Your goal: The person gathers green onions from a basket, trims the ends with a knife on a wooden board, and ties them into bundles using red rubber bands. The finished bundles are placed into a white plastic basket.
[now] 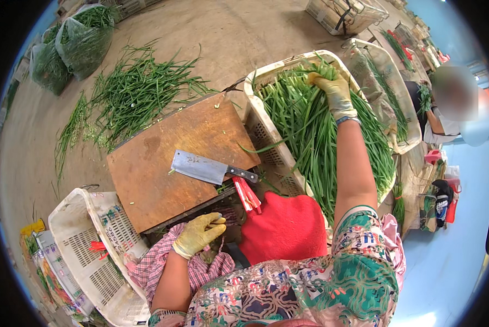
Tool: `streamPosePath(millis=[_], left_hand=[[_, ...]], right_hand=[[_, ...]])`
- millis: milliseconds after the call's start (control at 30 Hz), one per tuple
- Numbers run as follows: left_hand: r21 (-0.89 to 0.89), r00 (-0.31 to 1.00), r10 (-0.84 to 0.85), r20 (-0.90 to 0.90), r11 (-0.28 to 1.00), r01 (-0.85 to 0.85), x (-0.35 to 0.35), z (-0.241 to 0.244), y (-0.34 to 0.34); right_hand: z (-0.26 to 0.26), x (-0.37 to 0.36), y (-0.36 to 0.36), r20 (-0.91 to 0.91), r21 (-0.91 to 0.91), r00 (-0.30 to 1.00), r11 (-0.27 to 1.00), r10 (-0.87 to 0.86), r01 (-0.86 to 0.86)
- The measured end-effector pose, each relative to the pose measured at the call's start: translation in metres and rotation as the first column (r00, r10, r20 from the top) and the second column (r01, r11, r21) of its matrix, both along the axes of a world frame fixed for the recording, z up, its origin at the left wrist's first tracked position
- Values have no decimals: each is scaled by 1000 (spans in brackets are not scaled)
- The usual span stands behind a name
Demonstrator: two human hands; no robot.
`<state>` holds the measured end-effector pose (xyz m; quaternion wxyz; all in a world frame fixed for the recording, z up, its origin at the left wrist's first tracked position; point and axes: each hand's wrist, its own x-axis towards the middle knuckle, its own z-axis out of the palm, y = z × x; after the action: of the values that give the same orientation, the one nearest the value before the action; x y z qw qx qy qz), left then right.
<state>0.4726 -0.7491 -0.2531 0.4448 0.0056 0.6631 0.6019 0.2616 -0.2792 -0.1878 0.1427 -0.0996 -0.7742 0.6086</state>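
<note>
My right hand (333, 92), in a yellowish glove, reaches into a white plastic crate (250, 92) and is closed around the pale ends of a bunch of garlic chives (309, 143). Long green leaves fill the crate. My left hand (199, 234), gloved too, hovers over pink checked cloth (162, 255) by the near edge of a wooden board (158, 171). Its fingers are loosely bent with nothing visible in them. A cleaver (201, 167) lies flat on the board, its black handle over the right edge. Red strips (246, 194) lie beside a red cloth (285, 229) before me.
Loose green leaves (142, 90) are heaped on the floor beyond the board, near filled plastic bags (87, 41). A white crate (79, 241) holding a few red ties stands at left. Another crate (414, 139) is at right, beside a person (436, 120) holding greens.
</note>
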Motion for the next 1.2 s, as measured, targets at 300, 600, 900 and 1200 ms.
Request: streamPosePath(millis=[300,600,900,1200], left_hand=[[-256,948,-148,-280,964,75,1,15,3],[-289,923,-229,-311,947,138,2,7,4],[-186,961,-91,-262,982,42,4,-16,3],[-93,993,41,-115,994,-52,1,-26,5]], right_hand=[[99,53,25,140,-186,990,982,14,12],[22,11,-3,516,635,832,743,-203,-212],[-88,-3,-67,506,863,744,247,-436,-441],[-106,3,-80,476,860,716,442,-511,-256]])
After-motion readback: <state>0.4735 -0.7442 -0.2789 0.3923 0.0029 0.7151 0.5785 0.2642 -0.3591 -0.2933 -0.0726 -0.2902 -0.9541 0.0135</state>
